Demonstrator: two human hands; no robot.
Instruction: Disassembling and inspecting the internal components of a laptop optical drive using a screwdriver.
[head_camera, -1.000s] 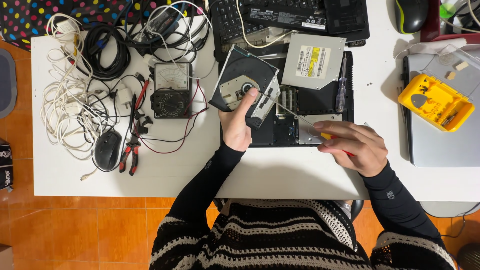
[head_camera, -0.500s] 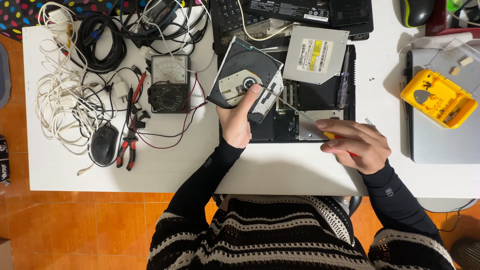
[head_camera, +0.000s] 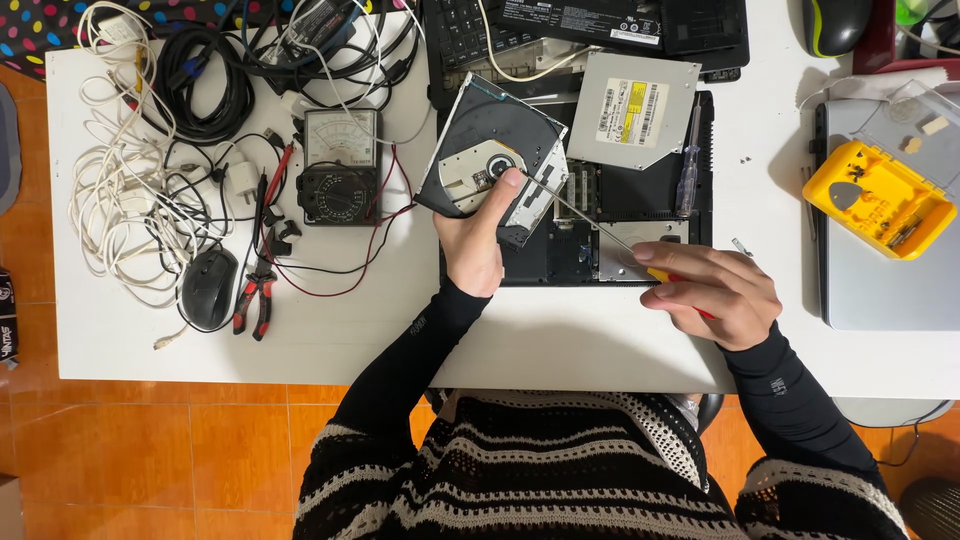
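Steadier left hand (head_camera: 478, 248) under tilted drive tray (head_camera: 490, 160), screwdriver (head_camera: 600, 228) unmoved

Both arms reach forward in black sleeves, the left forearm angled up and slightly rightward, the right one angled leftward. The left hand (head_camera: 478, 240) is raised, fingers wrapped in a grip with the thumb pressed on top. The right hand (head_camera: 712, 293) lies lower, palm down, fingers curled in a pinch.

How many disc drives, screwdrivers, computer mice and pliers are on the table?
Disc drives: 2, an open one in the left hand, a silver one
Screwdrivers: 2, one in the right hand, one lying
Computer mice: 2
Pliers: 1
Total: 7
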